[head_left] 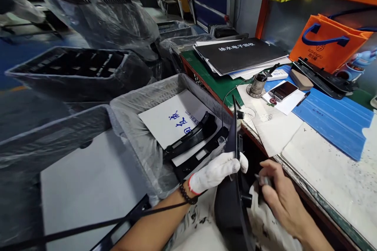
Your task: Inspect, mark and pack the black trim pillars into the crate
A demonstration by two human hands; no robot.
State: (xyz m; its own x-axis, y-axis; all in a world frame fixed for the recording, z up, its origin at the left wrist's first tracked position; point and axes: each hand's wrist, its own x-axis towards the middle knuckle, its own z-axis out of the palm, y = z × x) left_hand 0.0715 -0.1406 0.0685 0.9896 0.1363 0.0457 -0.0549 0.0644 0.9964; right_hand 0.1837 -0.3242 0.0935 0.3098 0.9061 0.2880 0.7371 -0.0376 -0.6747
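Observation:
My left hand (216,170), in a white glove with a red cuff, grips a long black plastic panel (232,204). The panel stands on edge in front of me, its lower part against my lap, with short dark posts on its right side. My bare right hand (278,192) is just right of the panel, thumb and fingers closed on a small grey tool (265,180); its exact kind is hard to make out. Left of the panel, black plastic parts (191,135) lie on white board inside a plastic-lined crate (129,115).
A workbench (318,157) on the right carries a phone (283,90), a metal cup (257,85), a blue sheet (335,119), an orange bag (321,47) and stacked boards (238,55). More lined crates (97,80) stand left. A dark strap (97,225) crosses the lower left.

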